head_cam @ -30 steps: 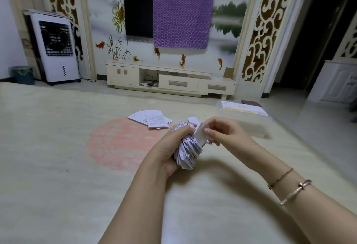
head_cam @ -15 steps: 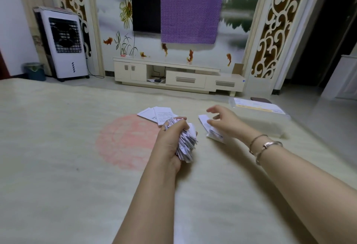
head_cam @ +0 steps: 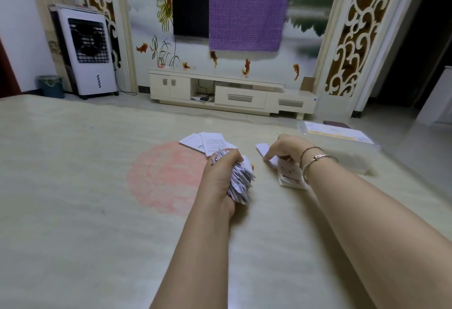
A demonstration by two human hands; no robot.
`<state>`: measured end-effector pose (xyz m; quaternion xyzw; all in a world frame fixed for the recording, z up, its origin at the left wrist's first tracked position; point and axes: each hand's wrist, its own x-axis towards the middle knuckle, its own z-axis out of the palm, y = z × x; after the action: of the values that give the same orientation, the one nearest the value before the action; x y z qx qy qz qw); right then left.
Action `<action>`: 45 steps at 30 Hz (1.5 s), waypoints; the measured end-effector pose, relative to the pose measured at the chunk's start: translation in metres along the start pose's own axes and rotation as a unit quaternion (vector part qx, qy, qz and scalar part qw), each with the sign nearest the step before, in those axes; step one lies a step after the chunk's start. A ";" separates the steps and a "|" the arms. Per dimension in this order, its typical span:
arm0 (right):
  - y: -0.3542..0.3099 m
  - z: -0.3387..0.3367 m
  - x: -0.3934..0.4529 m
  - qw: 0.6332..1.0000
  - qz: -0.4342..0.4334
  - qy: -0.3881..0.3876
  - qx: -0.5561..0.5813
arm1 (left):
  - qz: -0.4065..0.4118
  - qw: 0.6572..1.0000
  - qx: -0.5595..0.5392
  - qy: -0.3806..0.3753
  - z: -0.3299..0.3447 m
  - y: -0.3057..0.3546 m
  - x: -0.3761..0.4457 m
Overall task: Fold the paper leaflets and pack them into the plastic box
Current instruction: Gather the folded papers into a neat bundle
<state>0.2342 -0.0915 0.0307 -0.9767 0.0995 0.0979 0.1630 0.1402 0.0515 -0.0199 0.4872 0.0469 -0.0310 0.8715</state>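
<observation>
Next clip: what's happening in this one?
A person sits at a pale mat sorting paper leaflets. The left hand grips a thick bundle of folded leaflets. The right hand rests on a few loose leaflets on the mat, fingers curled down onto them. More unfolded leaflets lie fanned out just beyond the left hand. The plastic box sits at the far right, beyond the right hand; the bundle has not gone into it yet.

Left hand [head_cam: 221, 176] grips folded leaflet bundle [head_cam: 241, 181]. Right hand [head_cam: 285, 148] rests fingers on loose leaflets [head_cam: 288, 174]. Plastic box [head_cam: 342, 145] right; unfolded leaflets [head_cam: 208, 143] behind.
</observation>
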 end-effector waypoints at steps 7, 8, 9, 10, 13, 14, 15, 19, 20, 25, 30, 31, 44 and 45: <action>-0.003 0.010 0.005 0.997 -0.047 0.021 0.061 | 0.004 1.000 -0.025 0.002 0.001 0.000 0.000; -0.002 0.012 0.007 0.992 -0.060 0.021 0.107 | 0.006 1.000 -0.023 -0.004 0.001 0.000 -0.001; -0.001 0.011 0.008 0.983 -0.073 0.017 0.170 | 0.006 1.000 -0.021 -0.004 -0.001 0.000 0.001; 0.000 0.010 0.008 0.973 -0.082 0.015 0.213 | 0.006 1.000 -0.019 -0.001 -0.001 0.000 0.001; 0.003 0.005 0.003 0.963 -0.101 0.013 0.251 | 0.004 1.000 -0.023 0.006 -0.002 0.000 0.000; 0.004 0.003 0.000 0.963 -0.108 0.018 0.245 | 0.005 1.000 -0.023 0.010 -0.001 0.001 -0.001; 0.004 0.002 -0.002 0.959 -0.117 0.019 0.256 | 0.006 1.000 -0.019 0.014 -0.002 0.000 -0.001; 0.001 -0.006 -0.021 0.919 -0.134 0.025 0.369 | 0.001 1.000 -0.012 0.027 -0.001 0.002 -0.004; 0.001 -0.008 -0.028 0.905 -0.135 0.020 0.402 | -0.004 1.000 -0.014 0.027 0.000 0.003 -0.006; 0.028 -0.018 -0.078 0.826 -0.188 -0.062 0.527 | -0.026 0.999 -0.032 -0.006 0.003 0.007 -0.017; 0.064 -0.012 -0.112 0.777 -0.171 -0.153 0.586 | -0.062 0.994 -0.031 -0.084 0.018 0.013 -0.037; 0.061 -0.005 -0.114 0.783 -0.165 -0.136 0.584 | -0.072 0.992 -0.020 -0.097 0.017 0.013 -0.038; 0.047 0.042 -0.108 0.836 -0.333 0.258 0.352 | -0.073 0.983 -0.030 -0.163 0.025 0.001 -0.040; 0.047 0.042 -0.110 0.840 -0.339 0.278 0.318 | -0.079 0.984 -0.038 -0.155 0.025 0.001 -0.040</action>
<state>0.1111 -0.1026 0.0022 -0.8297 -0.1714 -0.2766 0.4536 0.1018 0.0311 -0.0014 0.4382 -0.0495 -0.1732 0.8806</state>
